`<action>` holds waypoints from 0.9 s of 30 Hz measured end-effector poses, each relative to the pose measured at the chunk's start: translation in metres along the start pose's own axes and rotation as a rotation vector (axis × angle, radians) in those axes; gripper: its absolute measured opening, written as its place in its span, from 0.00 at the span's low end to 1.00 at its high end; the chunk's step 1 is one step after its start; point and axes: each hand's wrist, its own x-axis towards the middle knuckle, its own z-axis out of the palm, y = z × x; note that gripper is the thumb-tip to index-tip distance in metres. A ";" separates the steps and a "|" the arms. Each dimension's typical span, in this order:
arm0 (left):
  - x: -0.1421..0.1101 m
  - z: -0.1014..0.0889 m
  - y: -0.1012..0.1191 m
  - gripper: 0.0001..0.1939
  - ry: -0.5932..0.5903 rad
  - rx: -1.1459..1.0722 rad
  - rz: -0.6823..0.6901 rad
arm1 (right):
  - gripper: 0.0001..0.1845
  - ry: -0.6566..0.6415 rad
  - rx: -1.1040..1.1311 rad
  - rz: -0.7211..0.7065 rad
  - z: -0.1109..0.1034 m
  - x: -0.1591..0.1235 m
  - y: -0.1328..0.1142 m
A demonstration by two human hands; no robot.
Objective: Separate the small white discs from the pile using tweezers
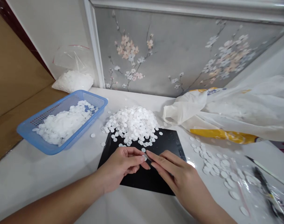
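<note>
Pinched between the thumb and fingers of my left hand (124, 165) is a small white disc (144, 157). My right hand (173, 168) is closed on a thin, flat metal tool (148, 158), most of it hidden under the fingers; its tip touches or nearly touches the disc. Both hands are over a black mat (142, 182). Just beyond them, a heap of white discs (134, 123) covers the mat's far edge and spills onto the white table. One loose disc (143, 150) lies close to my fingertips.
At the left stands a blue basket (48, 149) part filled with discs, with a clear bag of white pieces (73, 81) behind it. A white and yellow plastic bag (225, 115) lies at the right. Scattered discs (211, 163), a clear zip bag (251, 189) and a black-handled tool (260, 177) are nearer.
</note>
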 end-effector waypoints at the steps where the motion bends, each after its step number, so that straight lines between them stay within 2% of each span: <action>1: 0.000 0.000 0.000 0.10 0.000 0.000 0.001 | 0.20 -0.003 -0.001 -0.003 0.000 0.000 0.000; 12: 0.000 0.000 0.000 0.08 -0.021 0.005 0.007 | 0.19 0.003 -0.037 -0.006 -0.003 0.001 -0.001; 20: 0.000 0.000 0.000 0.09 -0.012 -0.050 -0.012 | 0.19 0.037 -0.046 0.218 -0.005 0.001 0.001; 24: 0.002 -0.002 0.001 0.09 0.010 -0.064 0.025 | 0.22 0.118 -0.142 0.428 -0.015 0.006 0.012; 27: 0.006 -0.007 0.004 0.11 0.055 -0.073 0.090 | 0.19 0.088 -0.121 0.550 -0.019 0.009 0.022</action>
